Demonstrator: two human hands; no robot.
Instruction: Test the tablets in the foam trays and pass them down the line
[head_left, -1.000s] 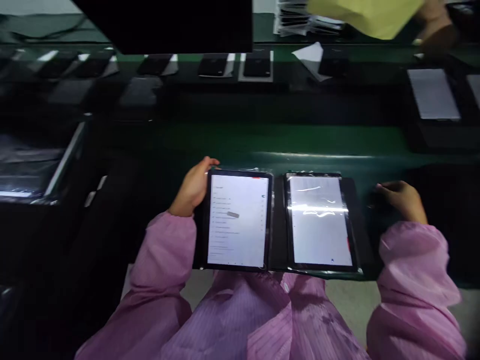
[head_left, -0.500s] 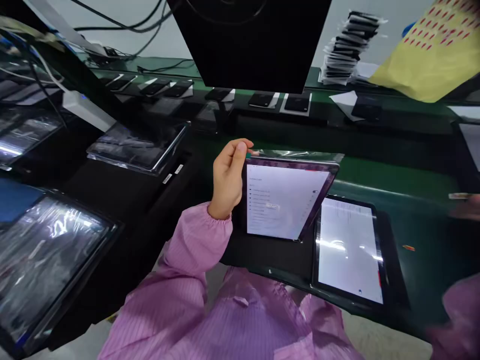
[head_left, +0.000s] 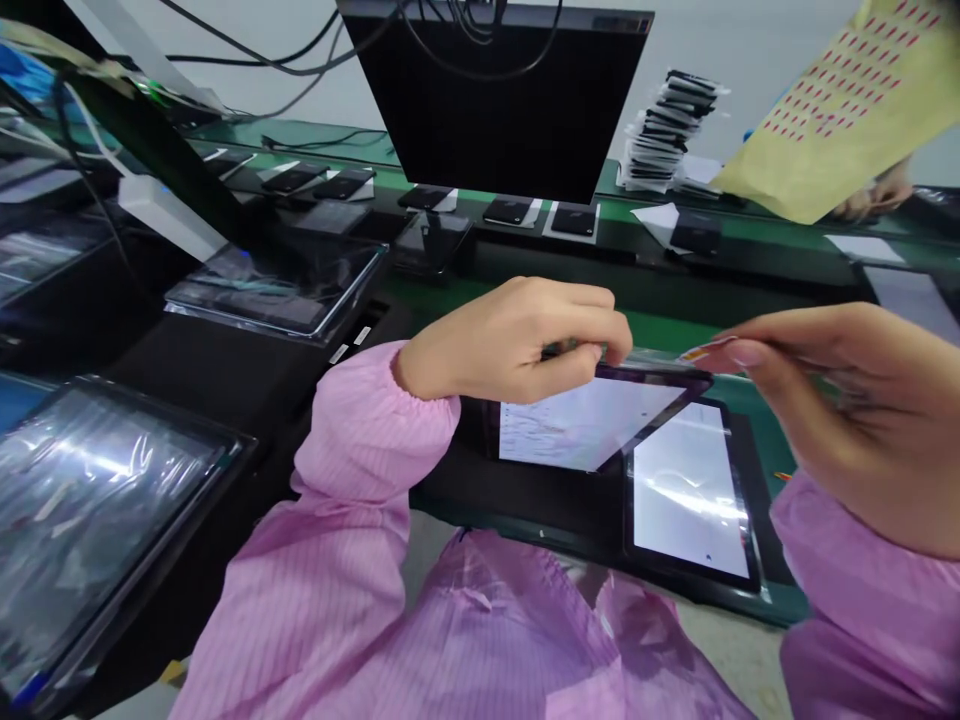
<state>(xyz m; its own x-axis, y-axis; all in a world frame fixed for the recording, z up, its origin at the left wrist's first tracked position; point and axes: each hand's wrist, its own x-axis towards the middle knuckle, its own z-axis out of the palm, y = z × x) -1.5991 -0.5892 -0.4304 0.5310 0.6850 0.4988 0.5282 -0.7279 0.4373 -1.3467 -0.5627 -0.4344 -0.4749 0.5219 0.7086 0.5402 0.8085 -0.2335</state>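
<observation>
My left hand is closed over the top edge of a tablet, which stands tilted with its lit screen towards me. The fingertips curl at the edge and partly hide it. By the tablet's upper right corner, my right hand pinches a small thin white-and-orange piece between thumb and fingers. Whether the piece touches the tablet, I cannot tell. A second tablet with a bright white screen lies flat on the bench, below and right of the first.
Film-wrapped tablets lie at the left, another film-wrapped tablet behind them. A dark monitor hangs ahead. Small black devices on white sheets line the back shelf. Stacked thin packets and yellow paper stand at the back right.
My left hand has shifted right along the tablet's top edge. My right hand has come in from the right edge with the small piece. The tablet leans further back.
</observation>
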